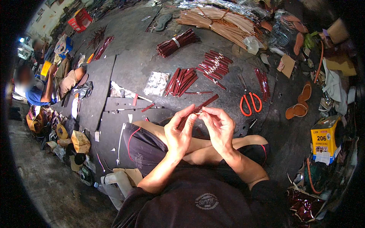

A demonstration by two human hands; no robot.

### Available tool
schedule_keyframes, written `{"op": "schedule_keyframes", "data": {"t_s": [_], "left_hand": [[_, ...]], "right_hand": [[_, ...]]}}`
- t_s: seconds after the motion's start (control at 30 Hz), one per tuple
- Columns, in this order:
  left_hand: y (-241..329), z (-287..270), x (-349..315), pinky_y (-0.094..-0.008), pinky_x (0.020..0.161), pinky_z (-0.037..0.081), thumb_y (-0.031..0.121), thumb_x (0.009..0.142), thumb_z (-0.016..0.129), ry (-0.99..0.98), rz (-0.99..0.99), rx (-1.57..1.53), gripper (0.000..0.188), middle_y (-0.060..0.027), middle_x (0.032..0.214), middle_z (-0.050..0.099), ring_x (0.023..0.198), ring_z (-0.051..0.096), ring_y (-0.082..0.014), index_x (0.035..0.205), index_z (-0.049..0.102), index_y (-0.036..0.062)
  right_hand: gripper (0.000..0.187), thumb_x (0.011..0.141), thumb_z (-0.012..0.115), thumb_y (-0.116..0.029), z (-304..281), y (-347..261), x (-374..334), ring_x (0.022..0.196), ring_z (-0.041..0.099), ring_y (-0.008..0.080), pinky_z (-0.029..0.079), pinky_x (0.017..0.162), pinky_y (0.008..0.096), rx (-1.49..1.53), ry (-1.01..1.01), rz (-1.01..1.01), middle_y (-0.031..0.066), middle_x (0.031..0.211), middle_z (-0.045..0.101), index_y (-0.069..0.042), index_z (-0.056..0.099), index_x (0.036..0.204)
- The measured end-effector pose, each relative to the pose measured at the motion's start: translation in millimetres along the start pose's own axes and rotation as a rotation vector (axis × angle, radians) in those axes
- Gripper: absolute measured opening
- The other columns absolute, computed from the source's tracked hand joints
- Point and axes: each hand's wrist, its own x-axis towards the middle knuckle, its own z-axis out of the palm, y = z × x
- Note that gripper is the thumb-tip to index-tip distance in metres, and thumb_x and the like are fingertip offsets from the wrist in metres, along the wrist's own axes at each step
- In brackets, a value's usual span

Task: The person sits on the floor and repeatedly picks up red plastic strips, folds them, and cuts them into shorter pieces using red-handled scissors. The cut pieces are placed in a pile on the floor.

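Over my crossed legs, both hands meet around a glossy dark red strip (210, 101). My left hand (178, 135) pinches it between thumb and fingers. On the other side, my right hand (220, 129) is closed with thumb and fingertips on the same strip; a small pale bit shows between the fingertips. Just beyond lies a loose pile of dark red strips (181, 81), and beside it a row of strips with shiny ties (216, 66) around their middles. Scissors (246, 104) with orange-red handles rest to the right. A clear packet of silvery pieces (156, 83) lies to the left.
Farther off are a banded bundle of dark red strips (178, 43) and a large bundle of tan sticks (218, 24). More strips (262, 84), brown sandals (297, 110) and a yellow box (325, 138) are right. Another person (42, 85) sits at far left.
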Motion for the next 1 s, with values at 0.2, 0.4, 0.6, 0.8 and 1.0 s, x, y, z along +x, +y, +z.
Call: {"op": "schedule_keyframes", "data": {"t_s": [0.2, 0.4, 0.6, 0.8, 1.0], "left_hand": [[2.1, -4.4, 1.8, -0.0243, 0.09, 0.051, 0.004, 0.093, 0.066, -0.029, 0.012, 0.004, 0.028, -0.0085, 0.111, 0.069, 0.1, 0.064, -0.0116, 0.12, 0.066, -0.0008], [12.6, -2.4, 9.0, -0.023, 0.09, 0.05, 0.002, 0.093, 0.066, -0.04, 0.009, -0.05, 0.029, -0.0071, 0.111, 0.069, 0.099, 0.063, -0.0101, 0.121, 0.066, 0.0], [5.7, -5.1, 7.2, -0.0239, 0.091, 0.05, 0.003, 0.092, 0.067, -0.067, -0.053, -0.038, 0.028, -0.008, 0.111, 0.069, 0.101, 0.063, -0.0107, 0.121, 0.066, -0.0001], [5.3, -3.4, 4.1, -0.0255, 0.092, 0.051, 0.003, 0.092, 0.067, -0.065, -0.033, -0.05, 0.027, -0.0095, 0.111, 0.069, 0.102, 0.064, -0.0124, 0.118, 0.067, -0.0008], [6.4, -3.7, 2.7, -0.026, 0.091, 0.052, 0.004, 0.091, 0.068, -0.096, -0.019, -0.11, 0.027, -0.0106, 0.112, 0.07, 0.101, 0.065, -0.0134, 0.118, 0.067, -0.0011]], "right_hand": [[0.017, 0.092, 0.066, 0.0, -2.0, 1.3, 4.1, 0.096, 0.067, 0.0148, 0.055, 0.085, 0.0255, 0.023, -0.056, -0.056, 0.0125, 0.107, 0.068, 0.005, 0.065, 0.108], [0.018, 0.092, 0.066, 0.002, -5.5, 13.6, 3.1, 0.096, 0.067, 0.0158, 0.056, 0.084, 0.0257, -0.05, -0.045, -0.107, 0.0123, 0.107, 0.067, 0.004, 0.064, 0.11], [0.02, 0.091, 0.066, 0.002, 2.7, 6.5, 0.5, 0.101, 0.066, 0.0169, 0.056, 0.085, 0.0263, -0.077, 0.008, -0.163, 0.0124, 0.109, 0.066, 0.003, 0.064, 0.111], [0.021, 0.091, 0.066, 0.003, 3.1, 5.5, -1.9, 0.102, 0.065, 0.0164, 0.054, 0.09, 0.0271, 0.008, 0.016, -0.118, 0.0121, 0.11, 0.066, 0.004, 0.063, 0.112], [0.021, 0.091, 0.066, 0.002, 1.9, -7.2, -1.7, 0.101, 0.065, 0.0156, 0.054, 0.092, 0.0271, 0.075, -0.002, -0.018, 0.0114, 0.109, 0.066, 0.004, 0.063, 0.113]]}}
